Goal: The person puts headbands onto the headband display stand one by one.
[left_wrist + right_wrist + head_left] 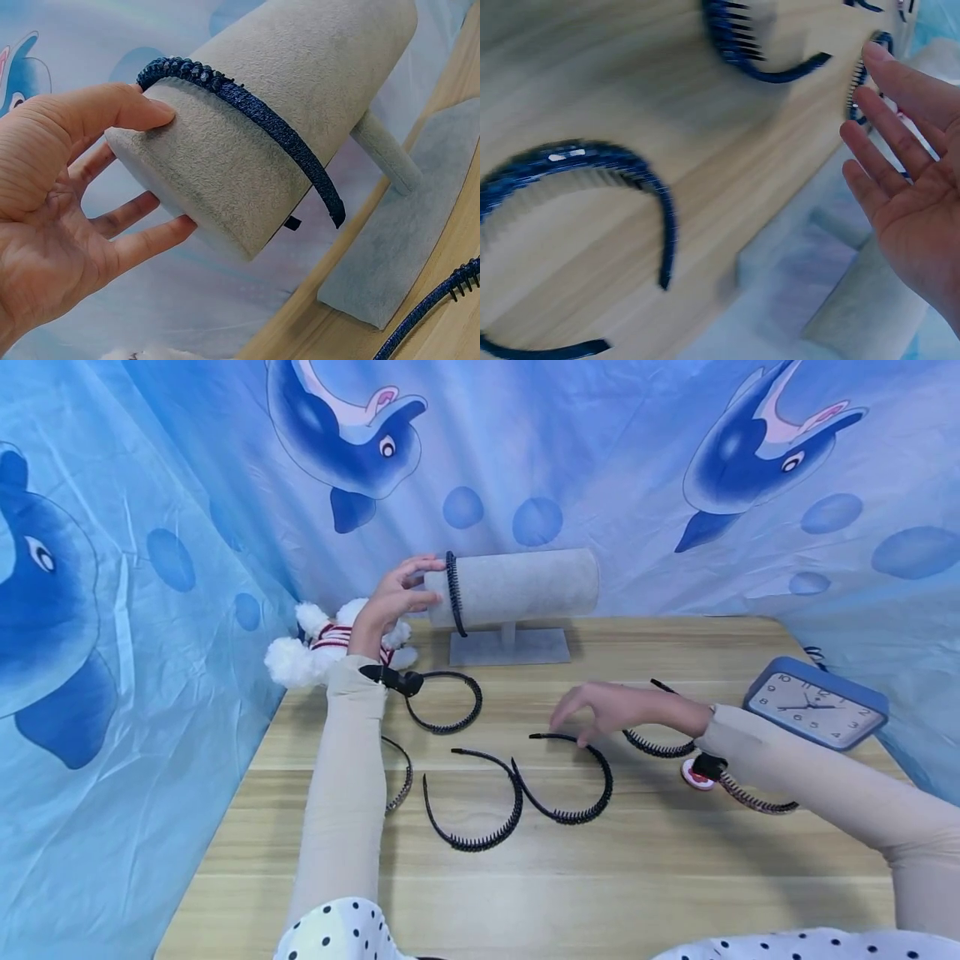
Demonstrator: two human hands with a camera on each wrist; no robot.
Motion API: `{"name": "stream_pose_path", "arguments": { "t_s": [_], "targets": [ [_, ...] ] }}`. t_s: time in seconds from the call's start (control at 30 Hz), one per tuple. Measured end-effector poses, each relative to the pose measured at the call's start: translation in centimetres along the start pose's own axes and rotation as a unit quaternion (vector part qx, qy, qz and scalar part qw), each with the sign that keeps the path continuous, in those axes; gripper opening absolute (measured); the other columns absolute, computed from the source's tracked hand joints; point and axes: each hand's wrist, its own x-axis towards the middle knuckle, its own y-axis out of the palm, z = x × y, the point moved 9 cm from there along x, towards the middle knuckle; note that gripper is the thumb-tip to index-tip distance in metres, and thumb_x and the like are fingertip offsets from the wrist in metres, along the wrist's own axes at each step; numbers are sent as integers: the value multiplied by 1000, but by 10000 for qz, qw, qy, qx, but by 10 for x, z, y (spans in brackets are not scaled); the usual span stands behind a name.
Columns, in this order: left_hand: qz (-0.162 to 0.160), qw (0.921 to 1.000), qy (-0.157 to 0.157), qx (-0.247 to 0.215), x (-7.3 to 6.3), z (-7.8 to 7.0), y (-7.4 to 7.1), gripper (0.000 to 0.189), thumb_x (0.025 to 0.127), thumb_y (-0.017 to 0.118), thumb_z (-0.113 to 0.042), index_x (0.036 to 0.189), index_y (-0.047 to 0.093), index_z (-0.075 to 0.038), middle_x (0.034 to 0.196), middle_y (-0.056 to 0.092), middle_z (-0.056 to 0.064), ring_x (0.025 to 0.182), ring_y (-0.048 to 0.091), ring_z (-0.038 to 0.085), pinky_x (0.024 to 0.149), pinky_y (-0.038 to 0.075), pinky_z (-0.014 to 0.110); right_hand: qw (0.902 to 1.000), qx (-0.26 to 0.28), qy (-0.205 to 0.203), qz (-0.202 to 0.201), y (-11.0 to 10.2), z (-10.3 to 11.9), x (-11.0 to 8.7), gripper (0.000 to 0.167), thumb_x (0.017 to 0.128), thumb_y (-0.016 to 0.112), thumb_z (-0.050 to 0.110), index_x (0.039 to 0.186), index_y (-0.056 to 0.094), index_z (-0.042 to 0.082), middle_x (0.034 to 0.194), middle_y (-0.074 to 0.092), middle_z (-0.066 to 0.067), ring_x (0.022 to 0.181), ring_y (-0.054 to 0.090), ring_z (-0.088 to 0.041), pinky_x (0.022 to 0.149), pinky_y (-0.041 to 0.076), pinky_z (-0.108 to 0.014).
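A grey fabric-covered cylinder stand (525,583) carries a dark toothed headband (454,593) near its left end. My left hand (397,597) is at that end; in the left wrist view its thumb lies against the cylinder beside the headband (277,131), with the other fingers spread around the end. My right hand (611,708) hangs over the table, fingers loosely extended and holding nothing. Under its fingertips lies a black toothed headband (573,817), its end close to that of another black headband (480,843). In the right wrist view the right hand (915,150) has spread fingers.
More headbands lie about the table: one (450,727) before the stand, one (405,785) by the left sleeve, one (660,750) under the right wrist and one (757,804) at right. A white plush toy (296,662) sits left, a blue clock (813,703) right.
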Motion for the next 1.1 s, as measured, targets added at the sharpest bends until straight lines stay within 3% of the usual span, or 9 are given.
{"name": "stream_pose_path", "arguments": {
  "t_s": [0.23,0.37,0.53,0.83,1.0,1.1],
  "targets": [
    [-15,10000,-48,18,-2,1,0,54,91,69,3,142,57,-7,165,29,-4,153,29,31,116,42,54,9970,164,359,671,24,-15,-22,53,81,76,-6,131,69,10,139,65,-8,135,56,-32,114,45,-53],
    [-13,10000,-35,41,-1,0,0,54,91,70,2,143,57,-7,165,29,-4,153,28,31,116,42,55,9966,113,407,709,30,-22,-27,59,78,74,-12,133,67,7,140,64,-11,136,54,-35,114,43,-55],
    [-10,10000,3,32,-1,-1,0,54,91,70,1,143,56,-7,165,29,-4,153,29,31,116,42,55,9982,-13,365,470,26,-32,-32,60,77,72,-15,133,65,2,140,63,-18,135,54,-41,111,45,-57],
    [1,10000,35,31,-2,1,-1,54,91,69,1,143,56,-7,166,28,-3,153,28,31,117,41,55,9992,-136,344,-165,16,-47,-36,58,74,73,-19,129,67,0,134,66,-21,127,59,-41,105,52,-52],
    [-1,10000,40,37,-2,1,-1,54,91,69,1,143,56,-7,166,28,-3,153,28,31,117,41,55,9970,-532,78,-562,13,-47,-35,59,70,67,-25,123,71,1,125,71,-17,114,66,-35,91,59,-48],
    [-4,10000,39,45,-2,0,-1,54,91,70,1,143,56,-7,165,29,-3,153,28,31,116,42,55,9953,-567,187,-769,11,-51,-33,54,73,69,-22,121,73,3,121,72,-13,107,67,-30,83,59,-42]
  ]
}}
